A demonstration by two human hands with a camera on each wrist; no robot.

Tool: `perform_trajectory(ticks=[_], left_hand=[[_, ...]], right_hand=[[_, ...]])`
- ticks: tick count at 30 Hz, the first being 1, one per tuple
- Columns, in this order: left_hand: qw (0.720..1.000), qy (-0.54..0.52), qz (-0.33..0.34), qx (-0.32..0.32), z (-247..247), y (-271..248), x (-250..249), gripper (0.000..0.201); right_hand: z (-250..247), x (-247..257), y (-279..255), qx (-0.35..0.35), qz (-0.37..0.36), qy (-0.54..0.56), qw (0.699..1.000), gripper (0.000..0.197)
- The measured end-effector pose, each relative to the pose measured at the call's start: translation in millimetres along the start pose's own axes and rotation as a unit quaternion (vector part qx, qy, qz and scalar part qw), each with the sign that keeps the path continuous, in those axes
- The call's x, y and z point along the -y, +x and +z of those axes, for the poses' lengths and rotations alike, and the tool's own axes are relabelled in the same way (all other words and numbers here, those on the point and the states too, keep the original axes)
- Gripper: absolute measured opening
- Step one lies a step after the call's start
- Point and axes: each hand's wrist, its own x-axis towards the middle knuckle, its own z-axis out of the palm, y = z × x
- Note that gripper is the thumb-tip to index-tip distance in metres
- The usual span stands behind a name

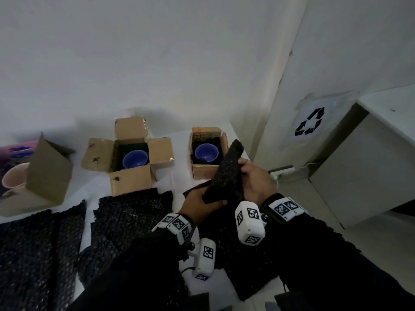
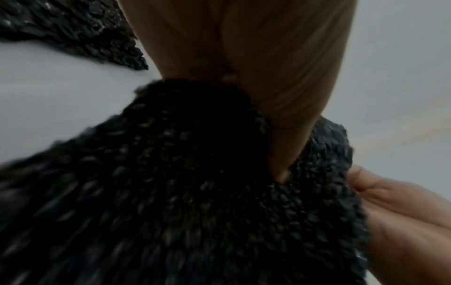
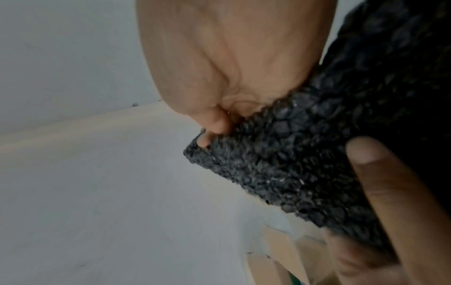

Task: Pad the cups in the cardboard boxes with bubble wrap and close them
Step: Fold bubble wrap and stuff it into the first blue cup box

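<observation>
Both hands hold one folded sheet of black bubble wrap up in front of the right cardboard box. My left hand grips its lower end, and my right hand pinches its right edge. The left wrist view shows the black bubble wrap under my thumb, and in the right wrist view the bubble wrap is pinched by my fingers. The right box holds a blue cup with dark padding around it. The middle box, flaps open, holds another blue cup.
More black bubble wrap sheets lie on the white table near me. At the left stand a third open box, a pink cup and purple cups. A white bin with a recycling sign stands at the right beside the table.
</observation>
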Motion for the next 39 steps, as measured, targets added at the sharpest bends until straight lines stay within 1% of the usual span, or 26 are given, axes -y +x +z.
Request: perform_trajectory(ticks=[2, 3, 4, 5, 6, 7, 10, 11, 13, 14, 15, 16, 17, 19, 21, 22, 24, 26, 28, 29, 30, 32, 33, 34, 36, 39], left_hand=[[1.000, -0.005, 0.001, -0.003, -5.3, -1.1, -2.2, 0.045], [1.000, -0.004, 0.006, -0.008, -8.6, -2.2, -5.7, 0.029], [1.000, 0.000, 0.015, -0.007, -12.5, -1.2, -7.6, 0.017], [1.000, 0.002, 0.025, -0.001, -16.6, -0.5, -11.1, 0.012], [0.999, 0.008, 0.033, 0.005, -20.2, 0.2, -14.4, 0.014], [0.999, 0.014, 0.038, 0.009, -23.1, 0.7, -18.1, 0.017], [0.996, 0.066, 0.057, 0.008, -28.8, 1.6, -27.5, 0.030], [0.993, 0.097, 0.061, 0.013, -32.5, 1.6, -30.6, 0.040], [0.977, 0.198, 0.055, 0.048, -41.4, 2.6, -33.6, 0.063], [0.959, 0.269, 0.055, 0.069, -45.5, 4.4, -34.0, 0.060], [0.939, 0.330, 0.057, 0.081, -49.3, 7.0, -33.8, 0.047], [0.924, 0.367, 0.058, 0.086, -52.4, 9.1, -33.6, 0.033], [0.921, 0.375, 0.051, 0.087, -54.3, 10.4, -34.4, 0.023], [0.938, 0.336, 0.032, 0.078, -60.3, 13.5, -34.7, 0.010], [0.954, 0.293, 0.013, 0.061, -68.4, 17.1, -37.4, 0.012], [0.959, 0.278, 0.007, 0.050, -72.5, 20.4, -37.4, 0.013], [0.964, 0.265, 0.008, 0.035, -78.9, 25.2, -39.6, 0.004], [0.965, 0.259, 0.033, 0.012, -81.8, 29.1, -40.8, 0.024], [0.971, 0.229, 0.060, -0.016, -83.2, 33.1, -44.7, 0.038], [0.975, 0.208, 0.068, -0.027, -84.4, 35.8, -46.7, 0.042], [0.978, 0.189, 0.076, -0.039, -86.0, 39.0, -48.0, 0.041], [0.979, 0.176, 0.085, -0.056, -88.3, 45.4, -52.9, 0.024], [0.978, 0.182, 0.079, -0.062, -89.1, 49.5, -53.9, 0.014], [0.976, 0.191, 0.076, -0.068, -89.1, 52.9, -54.6, 0.014], [0.970, 0.211, 0.086, -0.085, -87.6, 59.5, -52.2, 0.023], [0.951, 0.255, 0.119, -0.128, -83.1, 69.9, -39.9, 0.021]], right_hand=[[1.9, 9.7, 4.7, -0.014, -0.007, 0.020, 1.000, 0.006], [1.5, 13.5, 7.1, -0.023, -0.010, -0.002, 1.000, 0.013], [-0.3, 15.9, 10.8, -0.028, -0.012, -0.048, 0.998, 0.034], [-2.8, 17.0, 14.6, -0.035, -0.018, -0.106, 0.994, 0.059], [-4.5, 17.4, 17.4, -0.045, -0.033, -0.162, 0.985, 0.075], [-5.8, 16.7, 20.0, -0.054, -0.051, -0.214, 0.974, 0.076], [-3.7, 17.5, 23.8, -0.060, -0.056, -0.298, 0.951, 0.031], [-3.6, 19.3, 27.5, -0.056, -0.047, -0.301, 0.951, 0.024], [-4.6, 23.0, 36.0, -0.049, -0.028, -0.267, 0.962, 0.023], [-4.1, 25.4, 39.0, -0.046, -0.021, -0.251, 0.967, 0.024], [-4.5, 26.7, 43.4, -0.045, -0.024, -0.245, 0.968, 0.024], [-4.3, 28.9, 46.4, -0.041, -0.038, -0.254, 0.966, 0.024], [-3.7, 31.5, 48.5, -0.030, -0.058, -0.273, 0.960, 0.027], [0.4, 37.8, 49.0, 0.030, -0.093, -0.326, 0.940, 0.039], [3.8, 43.2, 52.4, 0.099, -0.091, -0.387, 0.912, 0.052], [6.3, 46.0, 54.1, 0.120, -0.083, -0.413, 0.899, 0.051], [13.7, 51.3, 55.7, 0.135, -0.067, -0.464, 0.873, 0.038], [23.1, 55.2, 55.9, 0.153, -0.057, -0.527, 0.834, 0.027], [27.6, 55.5, 60.2, 0.173, -0.075, -0.608, 0.772, 0.039], [27.8, 55.6, 65.6, 0.187, -0.093, -0.659, 0.723, 0.043], [28.6, 56.8, 69.8, 0.207, -0.101, -0.717, 0.658, 0.046], [30.0, 59.5, 80.1, 0.233, -0.093, -0.811, 0.528, 0.046], [31.1, 61.5, 85.9, 0.234, -0.092, -0.841, 0.480, 0.040], [34.2, 64.8, 90.9, 0.228, -0.104, -0.860, 0.444, 0.033], [39.3, 71.4, 102.2, 0.197, -0.156, -0.885, 0.393, 0.026], [40.7, 75.7, 124.1, 0.131, -0.249, -0.889, 0.361, 0.022]])
